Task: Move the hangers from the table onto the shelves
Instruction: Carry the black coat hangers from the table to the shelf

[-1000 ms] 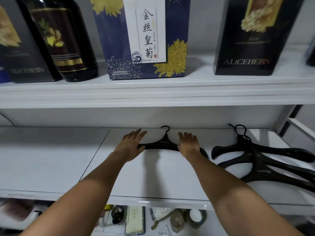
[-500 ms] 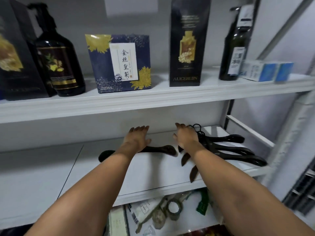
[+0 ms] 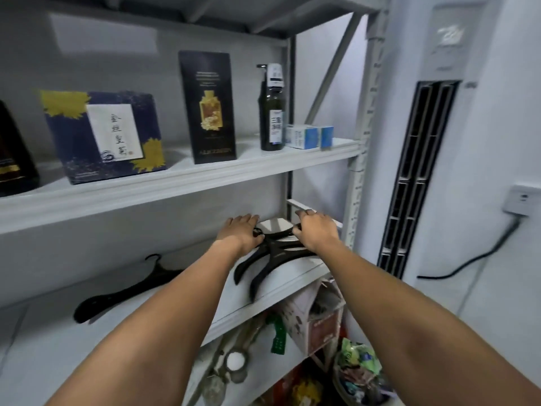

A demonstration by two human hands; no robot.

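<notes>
Head view has me facing white shelves. On the top shelf (image 3: 146, 191) stand a blue box (image 3: 102, 136), a tall black box (image 3: 209, 106), a dark bottle (image 3: 272, 112) and, just beside it, small blue-white boxes (image 3: 308, 137). The middle shelf (image 3: 44, 341) holds the hangers: a lone hanger (image 3: 126, 291) lies flat at its left, hook toward the wall, and a pile (image 3: 275, 253) of black ones lies at its right end, arms fanned toward the front edge. Under that shelf is mixed clutter (image 3: 310, 320). My left hand (image 3: 238, 232) lies palm-down on the pile's hook end, fingers fairly straight and reaching toward the wall. My right hand (image 3: 317, 230) sits on the pile's right arms, fingers bent over them and thumb against a black arm, gripping it.
</notes>
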